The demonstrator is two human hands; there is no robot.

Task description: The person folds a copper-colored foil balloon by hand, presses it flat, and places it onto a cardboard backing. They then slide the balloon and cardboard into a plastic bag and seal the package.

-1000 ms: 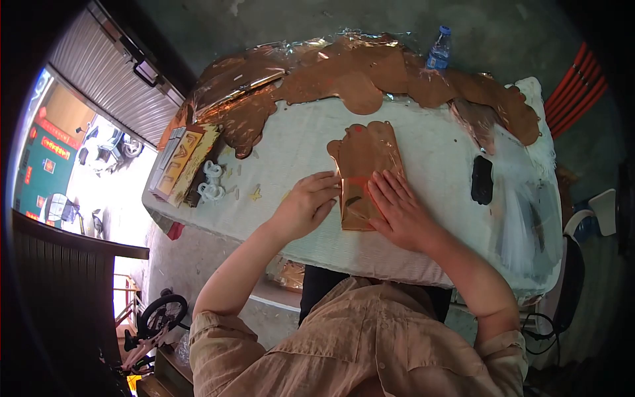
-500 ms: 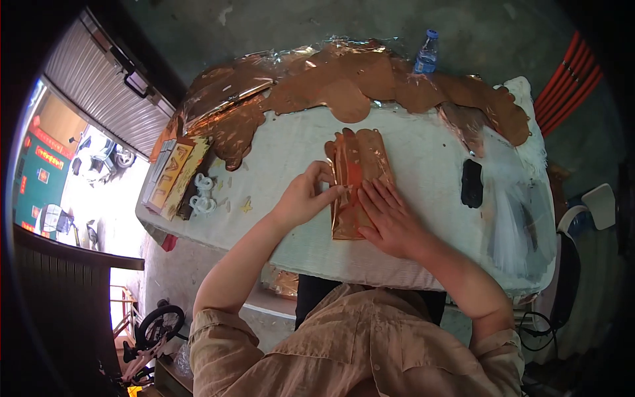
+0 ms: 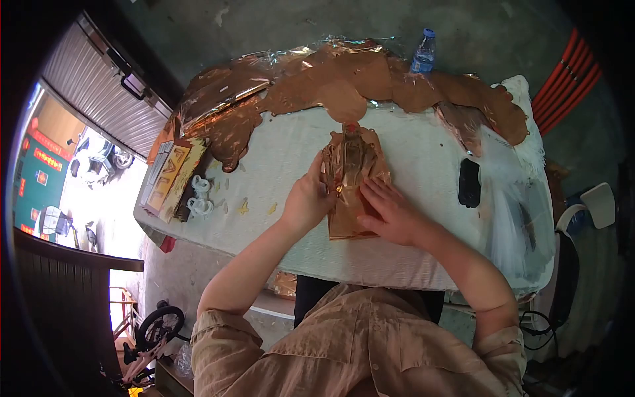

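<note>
The foil piece [image 3: 348, 215] lies on the table [image 3: 284, 149] between the two hands, its long axis running away from the person; its scalloped end points to the brown sheets [image 3: 357, 73], its straight end to the person. The left hand [image 3: 306, 200] is at its left edge, fingers bent — whether thumb and fingertips meet on the foil, I cannot tell. The right hand [image 3: 391, 215] rests on its right side, fingers outstretched and slanting forward and left. Both hands touch it, so neither is clearly nearer — one on each long side.
</note>
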